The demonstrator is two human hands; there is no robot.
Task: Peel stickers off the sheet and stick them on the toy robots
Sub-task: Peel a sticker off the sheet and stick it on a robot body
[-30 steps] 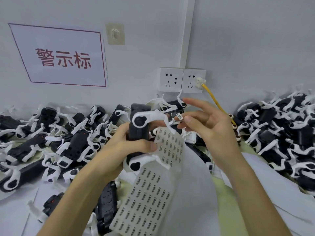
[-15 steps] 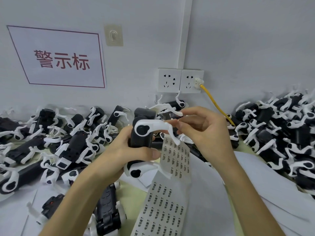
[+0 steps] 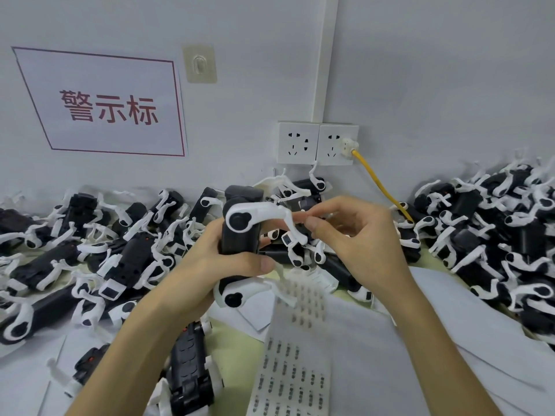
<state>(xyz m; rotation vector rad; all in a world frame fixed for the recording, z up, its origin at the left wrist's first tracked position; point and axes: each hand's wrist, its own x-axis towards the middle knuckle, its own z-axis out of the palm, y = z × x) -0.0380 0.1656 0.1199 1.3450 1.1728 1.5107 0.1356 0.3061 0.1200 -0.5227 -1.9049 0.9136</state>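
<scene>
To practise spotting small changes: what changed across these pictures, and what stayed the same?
The right hand moved left, its fingers closing in on the white arm of the toy robot; the sticker it pinched is hidden. The sticker sheet dropped lower. The left hand still grips the toy robot.

Left and right, toy robots (image 3: 129,259) — sticker sheet (image 3: 294,379) between, sockets (image 3: 318,142) behind.

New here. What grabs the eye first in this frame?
Centre frame, the left hand grips a black-and-white toy robot, the right hand at its white arm. Heaps of identical robots flank it on both sides; a sticker sheet trails towards the camera. Upper left, a red-lettered sign; a yellow cable runs from the wall socket.
</scene>
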